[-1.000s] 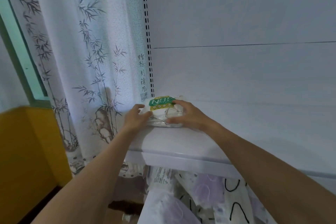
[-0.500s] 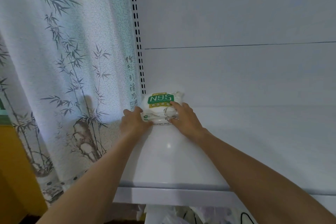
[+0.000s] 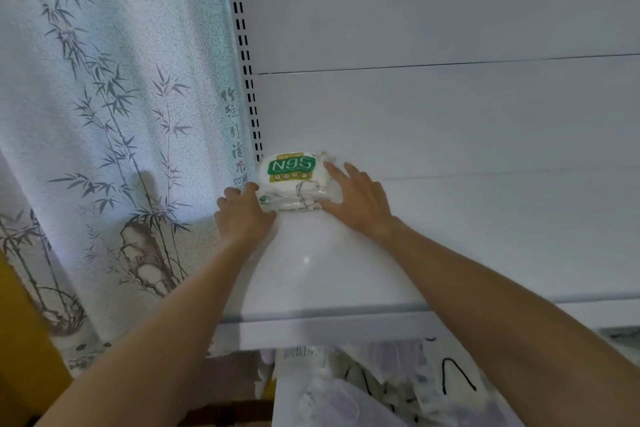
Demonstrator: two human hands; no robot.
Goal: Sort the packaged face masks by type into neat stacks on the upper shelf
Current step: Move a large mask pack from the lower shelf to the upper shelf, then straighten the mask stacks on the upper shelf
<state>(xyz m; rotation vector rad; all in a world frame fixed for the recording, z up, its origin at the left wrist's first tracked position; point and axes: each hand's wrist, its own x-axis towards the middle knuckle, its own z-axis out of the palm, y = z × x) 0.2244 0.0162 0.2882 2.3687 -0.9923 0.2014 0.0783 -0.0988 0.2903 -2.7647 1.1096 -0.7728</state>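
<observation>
A small stack of white packaged masks [image 3: 294,180], the top one with a green N95 label, lies in the back left corner of the white upper shelf [image 3: 485,239]. My left hand [image 3: 242,215] holds the stack's left front corner, fingers curled against its side and thumb along its front. On the stack's right side rests my right hand [image 3: 360,201], fingers straight and spread, pressing against the packs.
A bamboo-print curtain [image 3: 104,114] hangs just left of the shelf. A slotted upright [image 3: 246,62] and the white back panel [image 3: 433,114] close the corner. Below the shelf's front edge lie more packaged masks [image 3: 381,385], white and lilac with black loops.
Both hands have slid the stack back along the shelf into the corner by the upright. The fingers of my right hand have spread out flat against the stack.
</observation>
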